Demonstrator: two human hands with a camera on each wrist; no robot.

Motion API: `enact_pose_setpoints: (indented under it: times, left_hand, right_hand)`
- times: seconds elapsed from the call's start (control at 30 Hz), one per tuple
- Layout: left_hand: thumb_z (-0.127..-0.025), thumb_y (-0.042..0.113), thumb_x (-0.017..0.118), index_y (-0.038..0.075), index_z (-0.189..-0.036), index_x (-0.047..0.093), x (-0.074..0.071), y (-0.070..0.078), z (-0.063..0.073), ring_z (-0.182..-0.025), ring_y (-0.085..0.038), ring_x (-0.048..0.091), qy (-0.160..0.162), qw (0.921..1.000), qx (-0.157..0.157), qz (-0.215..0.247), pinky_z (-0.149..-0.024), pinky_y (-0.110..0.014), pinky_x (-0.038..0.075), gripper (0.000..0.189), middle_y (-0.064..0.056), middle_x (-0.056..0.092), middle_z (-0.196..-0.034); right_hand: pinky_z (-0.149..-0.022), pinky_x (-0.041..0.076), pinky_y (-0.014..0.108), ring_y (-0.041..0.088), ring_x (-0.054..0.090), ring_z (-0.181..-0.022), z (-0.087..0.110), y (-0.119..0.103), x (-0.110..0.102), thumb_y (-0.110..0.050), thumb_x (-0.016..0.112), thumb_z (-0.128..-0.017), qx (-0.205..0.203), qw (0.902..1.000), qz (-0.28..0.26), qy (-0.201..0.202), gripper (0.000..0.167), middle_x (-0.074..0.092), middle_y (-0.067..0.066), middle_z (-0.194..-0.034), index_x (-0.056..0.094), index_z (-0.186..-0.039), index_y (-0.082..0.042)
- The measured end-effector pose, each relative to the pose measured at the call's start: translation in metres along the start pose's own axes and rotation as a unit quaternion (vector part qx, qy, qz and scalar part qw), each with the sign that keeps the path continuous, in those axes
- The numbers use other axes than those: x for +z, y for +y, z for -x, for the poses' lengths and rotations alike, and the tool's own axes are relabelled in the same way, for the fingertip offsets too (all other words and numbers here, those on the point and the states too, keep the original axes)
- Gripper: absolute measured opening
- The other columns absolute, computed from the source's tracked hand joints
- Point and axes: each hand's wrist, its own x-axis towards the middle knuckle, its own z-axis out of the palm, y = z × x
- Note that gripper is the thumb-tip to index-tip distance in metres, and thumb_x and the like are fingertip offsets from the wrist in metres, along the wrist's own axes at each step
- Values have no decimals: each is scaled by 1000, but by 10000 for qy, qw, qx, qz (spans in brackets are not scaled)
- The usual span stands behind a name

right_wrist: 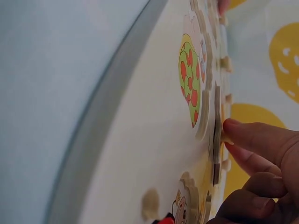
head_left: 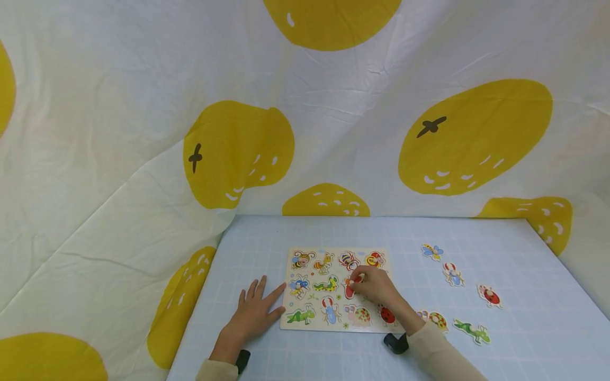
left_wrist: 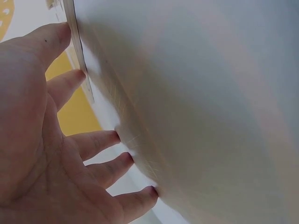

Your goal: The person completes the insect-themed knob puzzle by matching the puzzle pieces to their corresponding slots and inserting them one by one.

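Observation:
A wooden insect peg puzzle board [head_left: 320, 326] lies flat on the table. My right hand [head_left: 376, 286] is over its right half, pinching the small knob of a red insect puzzle piece [head_left: 350, 290] at the middle row. In the right wrist view the held piece [right_wrist: 217, 133] appears edge-on, close to the board's face; whether it is fully seated I cannot tell. My left hand [head_left: 254, 312] lies with fingers spread at the board's left edge. In the left wrist view thumb and index finger touch the board's side [left_wrist: 76, 42], while the other fingertips rest on the tabletop.
Loose pieces lie right of the board: a blue-and-yellow winged insect [head_left: 432, 252], a beetle [head_left: 453, 274], a ladybug [head_left: 490, 296], a snail [head_left: 437, 320] and a green grasshopper [head_left: 473, 332]. A white cloth with yellow fruit shapes [head_left: 333, 132] hangs behind the table [head_left: 534, 317].

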Motion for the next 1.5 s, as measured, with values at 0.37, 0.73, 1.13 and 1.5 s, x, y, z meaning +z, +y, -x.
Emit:
enact_pose_setpoints:
  times: [0.37, 0.73, 1.13, 1.5]
  left_hand:
    - [-97, 49, 61, 30, -152, 45, -2, 0, 1, -145, -49, 18, 62, 10000, 44, 1, -110, -72, 16, 60, -24, 24, -160]
    - [-98, 48, 61, 29, -152, 46, -2, 0, 2, -145, -50, 19, 79, 9999, 104, 35, -110, -72, 17, 59, -25, 25, -160]
    - [-98, 48, 59, 30, -152, 45, -1, 0, 1, -145, -49, 18, 29, 10000, 63, 44, -110, -72, 15, 59, -24, 23, -160]
    - [-98, 49, 59, 31, -153, 44, 1, -3, -1, -146, -49, 17, 5, 10000, 53, 34, -110, -72, 15, 59, -24, 22, -161]
  right_hand:
    - [-42, 36, 26, 13, 45, -45, 1, 0, 1, -17, 82, -84, -18, 10000, 32, 0, 12, 52, 0, -56, 70, -82, -19]
    - [-42, 33, 26, 12, 42, -45, 4, -2, 1, -16, 81, -85, 50, 9999, 154, -28, 11, 51, 0, -56, 70, -83, -17]
    - [-43, 32, 26, 12, 40, -47, 4, -2, -5, -19, 80, -86, -98, 9999, 5, -59, 7, 49, 0, -58, 74, -90, -19]
    - [-49, 30, 25, 17, 41, -57, 4, 9, -30, -26, 78, -89, -202, 9995, -223, 100, 23, 42, 2, -66, 76, -110, -16]
